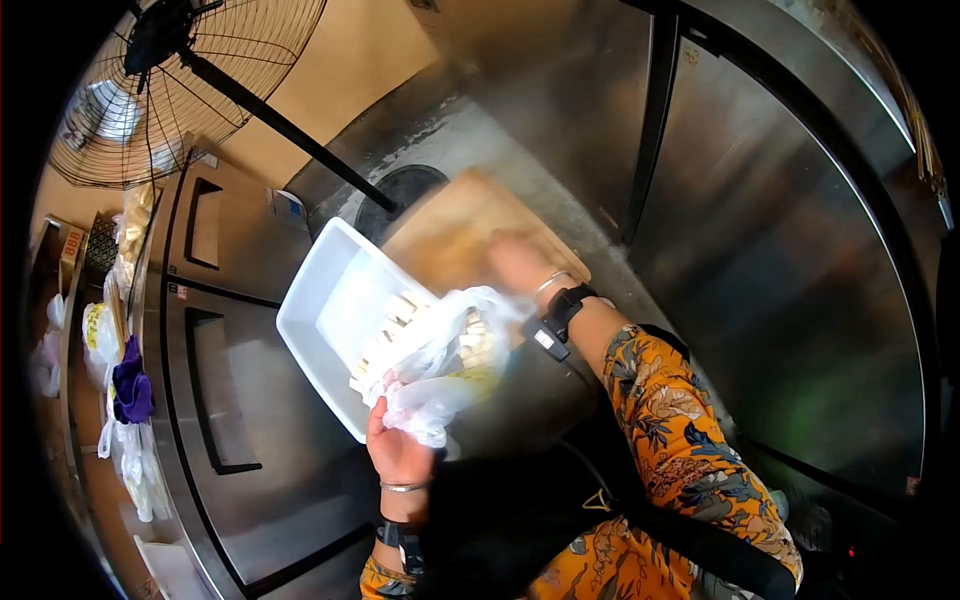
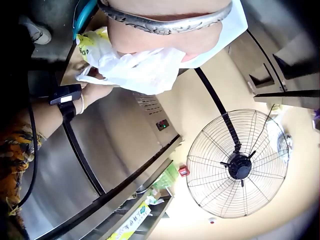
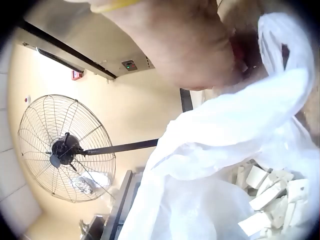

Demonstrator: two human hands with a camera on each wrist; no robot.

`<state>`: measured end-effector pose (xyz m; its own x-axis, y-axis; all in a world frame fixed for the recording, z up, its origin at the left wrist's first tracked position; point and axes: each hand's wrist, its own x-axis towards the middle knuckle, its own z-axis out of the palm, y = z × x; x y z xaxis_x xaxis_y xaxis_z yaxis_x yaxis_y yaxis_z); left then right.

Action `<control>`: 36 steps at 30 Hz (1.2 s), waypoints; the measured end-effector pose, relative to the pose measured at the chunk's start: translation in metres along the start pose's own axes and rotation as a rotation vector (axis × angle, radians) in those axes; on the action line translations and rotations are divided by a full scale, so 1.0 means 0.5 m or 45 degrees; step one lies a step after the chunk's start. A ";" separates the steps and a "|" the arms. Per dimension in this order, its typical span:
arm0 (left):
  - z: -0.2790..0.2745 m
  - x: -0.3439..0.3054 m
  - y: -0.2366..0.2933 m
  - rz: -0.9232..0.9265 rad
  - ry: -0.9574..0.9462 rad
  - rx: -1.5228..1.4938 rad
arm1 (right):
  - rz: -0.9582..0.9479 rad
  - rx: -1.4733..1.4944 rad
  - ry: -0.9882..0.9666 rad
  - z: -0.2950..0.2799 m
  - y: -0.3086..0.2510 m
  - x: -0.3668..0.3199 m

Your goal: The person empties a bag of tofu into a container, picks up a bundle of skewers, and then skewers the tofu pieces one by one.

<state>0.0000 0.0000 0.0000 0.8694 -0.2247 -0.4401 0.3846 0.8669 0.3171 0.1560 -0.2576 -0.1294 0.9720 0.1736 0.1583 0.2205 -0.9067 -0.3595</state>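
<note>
A white plastic bag [image 1: 435, 340] lies partly over a white tub [image 1: 340, 290], and my left hand [image 1: 400, 455] grips its near edge with the thumb outside. Small pale cut blocks [image 1: 400, 312] show around the bag in the head view. More pale blocks [image 3: 272, 195] appear beside its folds in the right wrist view. My right hand [image 1: 515, 262], blurred, is low over a brown board [image 1: 490, 205] beyond the bag. Its fingers are mostly hidden; I cannot tell whether they hold anything.
A black-poled wire fan [image 1: 180, 80] stands at the back left, behind the tub. Steel cabinets [image 1: 790, 200] line the right, and a steel cabinet with handles [image 1: 240, 370] stands at left. Plastic bags and a purple cloth [image 1: 132, 385] hang at far left.
</note>
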 end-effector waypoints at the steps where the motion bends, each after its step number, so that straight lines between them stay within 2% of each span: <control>1: 0.003 -0.001 0.002 -0.004 -0.005 -0.004 | 0.005 0.010 -0.015 -0.005 -0.007 0.002; 5: 0.009 0.004 0.005 0.035 -0.002 0.087 | 0.043 0.035 -0.017 -0.001 -0.016 0.016; 8: 0.003 0.000 0.004 0.038 0.022 0.118 | 0.155 0.061 -0.131 -0.054 -0.035 -0.009; 11: -0.003 0.004 0.000 0.034 0.002 0.118 | 0.189 -0.129 0.045 0.020 0.008 -0.001; 14: 0.004 0.006 -0.001 0.051 -0.005 0.135 | 0.174 0.278 0.163 0.012 0.042 -0.003; 17: 0.005 0.010 -0.002 0.053 -0.007 0.134 | 0.310 0.904 0.257 0.017 0.083 -0.006; 20: 0.004 0.019 -0.002 0.034 -0.029 0.107 | 0.299 1.721 -0.121 -0.098 0.040 -0.024; 23: -0.008 0.024 0.005 0.022 -0.047 0.062 | 0.125 1.812 -0.507 -0.171 -0.059 -0.050; 26: -0.009 0.025 0.005 0.011 -0.053 0.037 | -0.438 1.322 -0.323 -0.115 -0.098 -0.073; 29: -0.009 0.019 0.005 -0.013 -0.084 -0.009 | -0.119 1.338 -0.089 -0.128 -0.077 -0.055; 30: -0.010 0.016 0.005 -0.021 -0.097 -0.028 | -0.023 1.074 0.125 -0.105 -0.047 -0.045; 33: -0.015 0.014 0.006 -0.014 -0.061 -0.059 | -0.120 0.431 0.108 -0.073 0.017 -0.035; 34: -0.015 0.014 0.007 -0.024 -0.080 -0.049 | -0.127 0.214 0.026 0.041 0.065 -0.011; 36: -0.012 0.013 0.007 -0.036 -0.116 -0.027 | -0.127 0.033 0.106 0.135 0.077 0.006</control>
<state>0.0051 0.0045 -0.0066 0.8832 -0.2878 -0.3703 0.4035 0.8687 0.2871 0.1731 -0.2661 -0.2047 0.9352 0.2292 0.2698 0.3190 -0.8761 -0.3616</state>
